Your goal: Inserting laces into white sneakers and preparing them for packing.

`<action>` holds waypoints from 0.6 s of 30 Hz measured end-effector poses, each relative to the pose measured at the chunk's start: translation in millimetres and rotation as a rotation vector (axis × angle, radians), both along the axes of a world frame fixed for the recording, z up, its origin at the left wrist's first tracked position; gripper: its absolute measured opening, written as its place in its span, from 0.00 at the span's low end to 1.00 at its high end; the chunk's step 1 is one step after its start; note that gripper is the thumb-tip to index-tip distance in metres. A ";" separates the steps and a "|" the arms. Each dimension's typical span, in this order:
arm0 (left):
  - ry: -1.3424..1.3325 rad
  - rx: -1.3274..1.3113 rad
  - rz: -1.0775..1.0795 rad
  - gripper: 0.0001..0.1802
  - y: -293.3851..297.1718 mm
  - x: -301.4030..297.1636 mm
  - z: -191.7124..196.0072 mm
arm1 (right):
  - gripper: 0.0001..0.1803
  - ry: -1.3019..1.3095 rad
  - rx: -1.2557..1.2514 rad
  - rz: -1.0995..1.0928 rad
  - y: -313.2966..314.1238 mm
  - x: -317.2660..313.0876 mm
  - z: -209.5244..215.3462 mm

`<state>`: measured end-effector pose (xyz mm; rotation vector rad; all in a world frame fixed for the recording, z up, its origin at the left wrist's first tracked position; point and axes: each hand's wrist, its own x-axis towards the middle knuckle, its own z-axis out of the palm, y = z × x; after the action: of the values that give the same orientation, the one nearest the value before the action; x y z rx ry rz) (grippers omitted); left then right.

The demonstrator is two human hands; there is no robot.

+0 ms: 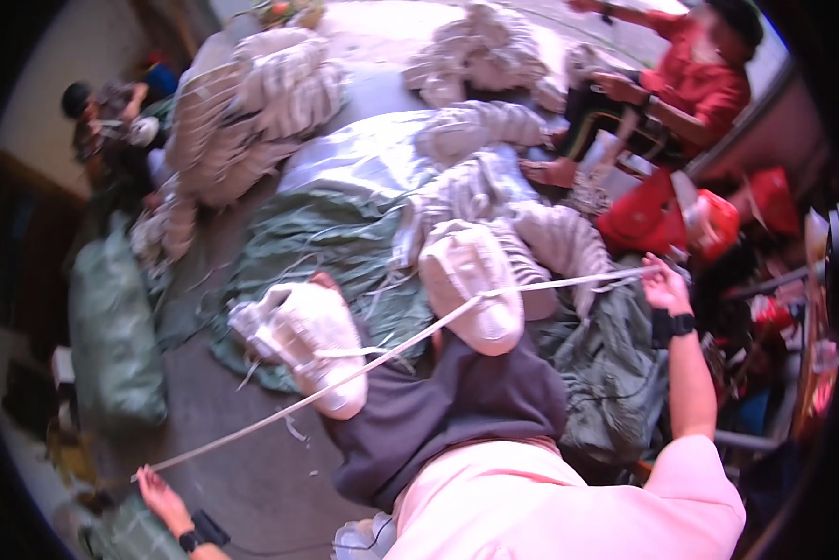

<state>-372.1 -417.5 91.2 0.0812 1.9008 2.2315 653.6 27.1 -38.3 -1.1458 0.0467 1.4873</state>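
Left hand (164,501) pinches lace (569,281) near one end; right hand (665,286), well apart, pinches it near the other. Lace runs taut between, bending at the shoe (464,271) nearer the right hand. Likely risk: uneven pull could drag it lopsided; weak pinch, slip.

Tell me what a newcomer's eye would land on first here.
Probably the long white cord, stretched diagonally from the left hand at lower left to the right hand at right. Next would be the two shoe-like white bundles near the centre, and the person in red at upper right.
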 end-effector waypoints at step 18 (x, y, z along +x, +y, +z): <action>0.257 -0.538 0.204 0.10 32.6 77.8 64.7 | 0.12 -0.111 0.150 -0.199 -1.2 22.9 106.4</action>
<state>-294.3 -384.9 155.9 0.0957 2.6925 1.8057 676.5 26.0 68.1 -1.0679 -0.0262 1.2292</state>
